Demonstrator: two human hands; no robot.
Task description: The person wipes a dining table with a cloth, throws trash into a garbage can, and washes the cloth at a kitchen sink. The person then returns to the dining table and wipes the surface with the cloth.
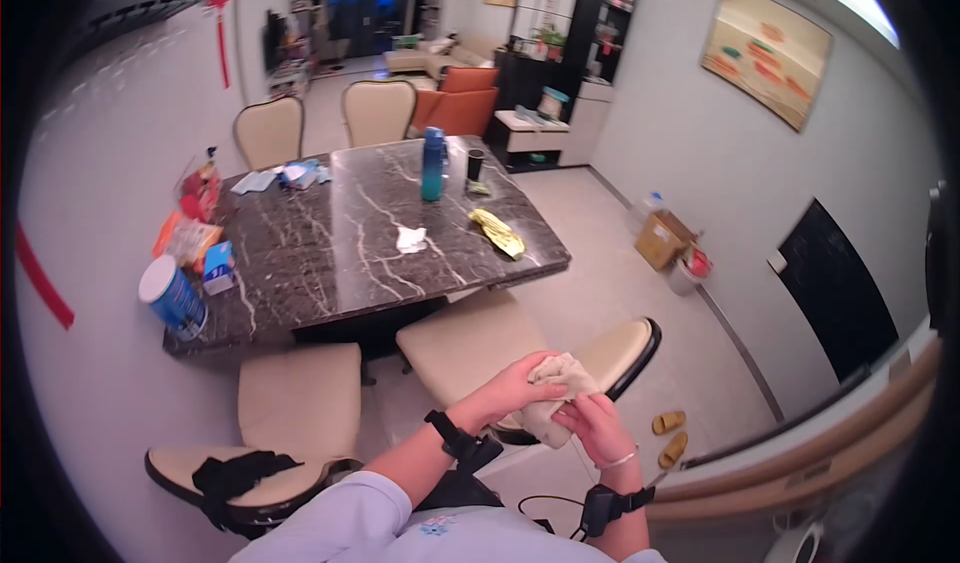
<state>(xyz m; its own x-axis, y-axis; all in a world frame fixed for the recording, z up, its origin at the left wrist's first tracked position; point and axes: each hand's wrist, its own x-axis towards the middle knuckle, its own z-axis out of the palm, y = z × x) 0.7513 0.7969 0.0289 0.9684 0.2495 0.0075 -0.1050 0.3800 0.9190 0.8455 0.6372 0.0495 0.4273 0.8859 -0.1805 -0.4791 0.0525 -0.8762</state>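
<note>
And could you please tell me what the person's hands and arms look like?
Both the left hand and right hand are bare. Pale sleeves leave the forearms uncovered. Each forearm wears a black strap with a boxy dark device; a thin light bracelet circles the right wrist, and a dark cable loops nearby.

The marbled table (290, 243) bears a bottle (432, 171), canister (176, 301) and blue box (219, 269).
</note>
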